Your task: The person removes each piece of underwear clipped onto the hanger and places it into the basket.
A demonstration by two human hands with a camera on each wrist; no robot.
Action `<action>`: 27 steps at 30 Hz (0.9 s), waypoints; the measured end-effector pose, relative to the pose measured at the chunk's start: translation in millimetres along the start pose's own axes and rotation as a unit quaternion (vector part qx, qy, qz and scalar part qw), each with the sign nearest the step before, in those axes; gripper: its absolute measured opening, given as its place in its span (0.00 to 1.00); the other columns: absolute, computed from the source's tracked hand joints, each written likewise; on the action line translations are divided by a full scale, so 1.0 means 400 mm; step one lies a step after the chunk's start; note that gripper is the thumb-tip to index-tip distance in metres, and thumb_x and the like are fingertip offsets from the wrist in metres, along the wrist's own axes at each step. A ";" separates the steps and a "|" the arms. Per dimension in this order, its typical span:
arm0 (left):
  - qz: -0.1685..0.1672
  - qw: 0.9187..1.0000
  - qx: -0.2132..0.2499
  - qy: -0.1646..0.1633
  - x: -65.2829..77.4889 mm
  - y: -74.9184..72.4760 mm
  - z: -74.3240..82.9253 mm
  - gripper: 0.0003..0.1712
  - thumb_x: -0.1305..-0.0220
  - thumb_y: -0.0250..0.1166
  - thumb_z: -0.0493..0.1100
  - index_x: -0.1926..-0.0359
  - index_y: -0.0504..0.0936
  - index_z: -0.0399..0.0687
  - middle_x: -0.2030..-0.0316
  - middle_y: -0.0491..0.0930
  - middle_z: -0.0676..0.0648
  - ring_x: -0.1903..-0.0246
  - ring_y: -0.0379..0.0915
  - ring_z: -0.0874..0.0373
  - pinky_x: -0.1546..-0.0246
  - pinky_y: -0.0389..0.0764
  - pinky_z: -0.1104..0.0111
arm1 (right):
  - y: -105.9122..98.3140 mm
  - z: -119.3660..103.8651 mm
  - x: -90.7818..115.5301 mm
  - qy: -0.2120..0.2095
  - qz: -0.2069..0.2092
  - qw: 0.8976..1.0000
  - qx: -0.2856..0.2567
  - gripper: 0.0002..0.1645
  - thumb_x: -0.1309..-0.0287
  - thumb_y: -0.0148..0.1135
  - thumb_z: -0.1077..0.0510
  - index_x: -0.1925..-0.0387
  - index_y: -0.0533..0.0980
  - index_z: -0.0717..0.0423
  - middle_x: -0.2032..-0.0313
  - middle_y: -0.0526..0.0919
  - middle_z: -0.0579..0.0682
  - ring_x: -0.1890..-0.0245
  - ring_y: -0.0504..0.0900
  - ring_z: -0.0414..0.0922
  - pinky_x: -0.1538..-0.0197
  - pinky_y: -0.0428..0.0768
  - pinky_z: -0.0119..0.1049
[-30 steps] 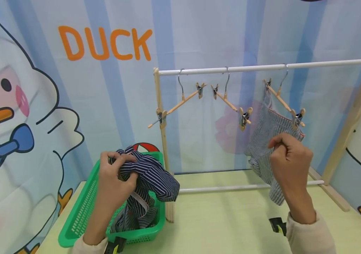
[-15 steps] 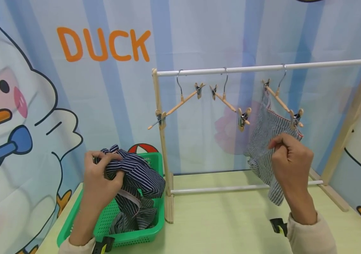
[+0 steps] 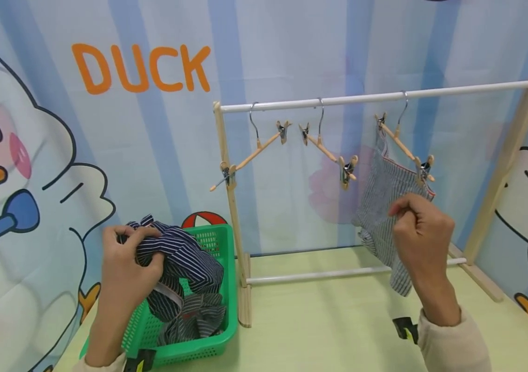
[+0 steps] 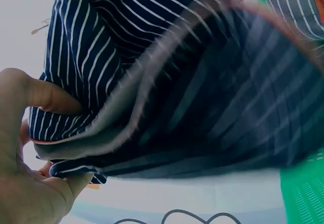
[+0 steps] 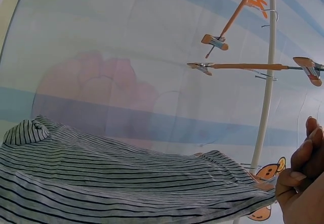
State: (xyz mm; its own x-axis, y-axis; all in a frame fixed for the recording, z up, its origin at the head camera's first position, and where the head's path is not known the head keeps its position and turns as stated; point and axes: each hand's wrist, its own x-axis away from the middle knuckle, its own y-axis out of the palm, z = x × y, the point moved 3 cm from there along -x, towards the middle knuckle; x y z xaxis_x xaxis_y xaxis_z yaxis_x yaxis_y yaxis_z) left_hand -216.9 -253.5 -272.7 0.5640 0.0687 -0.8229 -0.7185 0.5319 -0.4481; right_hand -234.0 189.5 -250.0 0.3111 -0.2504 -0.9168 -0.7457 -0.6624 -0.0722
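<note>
My left hand (image 3: 126, 263) pinches bunched navy shorts with white stripes (image 3: 180, 253) between thumb and fingers, above the green basket (image 3: 231, 258). In the left wrist view their waistband (image 4: 119, 115) gapes and the cloth to its right is blurred. My right hand (image 3: 424, 232) is raised in a fist in front of grey striped shorts (image 3: 377, 191), which hang by two clips from the rightmost hanger (image 3: 398, 140). The right wrist view has the curled fingers (image 5: 306, 155) close by the edge of those shorts, with nothing seen in them.
Two more wooden clip hangers, left (image 3: 258, 150) and middle (image 3: 325, 150), hang from the white rail (image 3: 287, 105) with no clothes on them. The rack's left post (image 3: 232, 217) stands beside the basket. Darker striped clothes (image 3: 196, 323) lie inside the basket.
My left hand has moved left over the basket with the navy shorts, uncovering more of the clothes inside. The right fist stays in about the same place. The head view has shifted slightly right.
</note>
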 end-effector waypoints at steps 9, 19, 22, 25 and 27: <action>-0.088 0.995 -0.039 -0.005 0.014 0.036 -0.006 0.17 0.48 0.64 0.28 0.57 0.81 0.45 0.56 0.62 0.35 0.68 0.64 0.45 0.71 0.65 0.59 | 0.007 0.001 0.006 -0.002 0.000 1.000 0.000 0.22 0.44 0.39 0.72 0.82 0.77 0.60 0.81 0.80 0.57 0.88 0.59 0.30 0.82 0.56 0.25; -0.207 0.975 -0.063 -0.044 0.021 0.063 -0.009 0.17 0.41 0.60 0.33 0.51 0.81 0.49 0.48 0.65 0.34 0.59 0.69 0.42 0.66 0.69 0.56 | 0.007 0.001 0.009 0.001 -0.001 1.000 0.006 0.21 0.45 0.39 0.72 0.83 0.77 0.60 0.82 0.80 0.57 0.89 0.58 0.30 0.85 0.54 0.26; -0.208 0.975 -0.068 -0.043 0.027 0.065 -0.010 0.18 0.42 0.59 0.31 0.52 0.82 0.48 0.49 0.66 0.34 0.54 0.67 0.41 0.62 0.69 0.53 | 0.010 -0.001 0.010 -0.005 -0.007 1.000 0.002 0.21 0.46 0.39 0.73 0.83 0.77 0.60 0.83 0.79 0.57 0.89 0.58 0.31 0.85 0.54 0.26; -0.210 0.973 -0.081 -0.046 0.030 0.065 -0.014 0.18 0.43 0.58 0.30 0.53 0.82 0.47 0.50 0.67 0.34 0.55 0.66 0.41 0.63 0.68 0.54 | 0.012 0.000 0.010 -0.009 -0.016 1.000 0.002 0.21 0.46 0.39 0.73 0.82 0.77 0.60 0.82 0.80 0.57 0.89 0.57 0.31 0.86 0.53 0.27; -0.221 0.970 -0.093 -0.053 0.032 0.065 -0.016 0.18 0.44 0.58 0.30 0.53 0.83 0.47 0.50 0.68 0.33 0.56 0.67 0.42 0.65 0.68 0.55 | 0.012 0.000 0.010 -0.010 -0.015 1.000 0.003 0.21 0.46 0.39 0.73 0.82 0.77 0.60 0.82 0.80 0.57 0.89 0.57 0.30 0.86 0.54 0.27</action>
State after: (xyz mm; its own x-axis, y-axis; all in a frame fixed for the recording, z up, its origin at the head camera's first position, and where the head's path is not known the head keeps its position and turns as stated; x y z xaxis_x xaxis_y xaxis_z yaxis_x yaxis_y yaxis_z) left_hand -231.0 -244.3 -297.3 0.8646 -0.0398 -0.5010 -0.4532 0.3691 -0.8114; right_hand -236.5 185.4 -254.3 0.3216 -0.2159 -0.9219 -0.7393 -0.6656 -0.1020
